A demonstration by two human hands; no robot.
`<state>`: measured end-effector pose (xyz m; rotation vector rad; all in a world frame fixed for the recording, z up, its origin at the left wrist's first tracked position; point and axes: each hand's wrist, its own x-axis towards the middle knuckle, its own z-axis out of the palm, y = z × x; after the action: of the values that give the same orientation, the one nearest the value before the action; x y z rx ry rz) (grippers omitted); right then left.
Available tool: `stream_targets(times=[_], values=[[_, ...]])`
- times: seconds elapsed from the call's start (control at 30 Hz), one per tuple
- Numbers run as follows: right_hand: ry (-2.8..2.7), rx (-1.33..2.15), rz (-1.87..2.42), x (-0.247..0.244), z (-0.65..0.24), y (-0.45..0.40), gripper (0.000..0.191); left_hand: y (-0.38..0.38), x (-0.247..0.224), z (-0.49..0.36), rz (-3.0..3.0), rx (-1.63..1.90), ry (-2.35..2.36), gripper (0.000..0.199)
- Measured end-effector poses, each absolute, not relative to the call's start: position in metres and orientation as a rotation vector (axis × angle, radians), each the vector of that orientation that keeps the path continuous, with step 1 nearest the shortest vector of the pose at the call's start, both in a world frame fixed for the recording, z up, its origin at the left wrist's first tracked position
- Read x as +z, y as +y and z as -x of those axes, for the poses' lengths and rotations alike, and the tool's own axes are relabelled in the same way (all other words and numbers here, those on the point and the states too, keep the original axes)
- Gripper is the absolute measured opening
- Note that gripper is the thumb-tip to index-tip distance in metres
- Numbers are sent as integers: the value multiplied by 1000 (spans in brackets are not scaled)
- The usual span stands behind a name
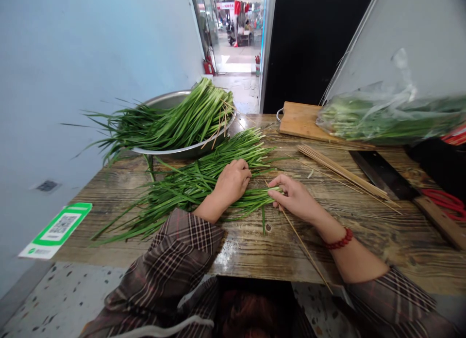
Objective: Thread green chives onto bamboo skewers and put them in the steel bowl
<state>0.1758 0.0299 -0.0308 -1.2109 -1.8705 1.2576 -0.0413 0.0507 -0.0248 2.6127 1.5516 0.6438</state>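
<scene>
A pile of garlic chives (204,175) lies across the wooden table, white ends pointing right. My left hand (232,183) rests on the pile with its fingers curled down into the stalks; the fingertips are hidden. Just right of it, my right hand (293,197) pinches a thin bamboo skewer (304,246) between thumb and fingers. The skewer slants toward the table's front edge. White ends of a few chives reach the same fingertips, where the skewer crosses them.
A metal basin (174,150) at the back left holds more chives and several skewers. To the right lie a bundle of bamboo skewers (338,170), a cleaver (386,175), red-handled scissors (446,202), a cutting board (300,120) and a plastic bag (393,115) of greens. A QR-code card (60,229) sits at left.
</scene>
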Motion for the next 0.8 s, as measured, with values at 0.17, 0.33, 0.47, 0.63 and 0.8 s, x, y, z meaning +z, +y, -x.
stream_targets(times=[0.17, 0.33, 0.47, 0.63, 0.8], values=[[-1845, 1251, 1215, -33, -176, 30, 21, 54, -28, 41, -2216, 1054, 1384, 14], [-1796, 1254, 1211, -32, -175, 30, 23, 51, -24, 36, -1686, 1084, 1270, 5], [-1795, 1240, 1206, -33, -175, 30, 23, 47, -12, 34, -1480, 1150, 1144, 14], [-1793, 1215, 1184, -32, -175, 30, 22, 43, -2, 33, -1461, 1173, 1122, 23], [-1789, 1205, 1186, -31, -174, 30, 22, 40, 3, 31, -1457, 1254, 1073, 23]])
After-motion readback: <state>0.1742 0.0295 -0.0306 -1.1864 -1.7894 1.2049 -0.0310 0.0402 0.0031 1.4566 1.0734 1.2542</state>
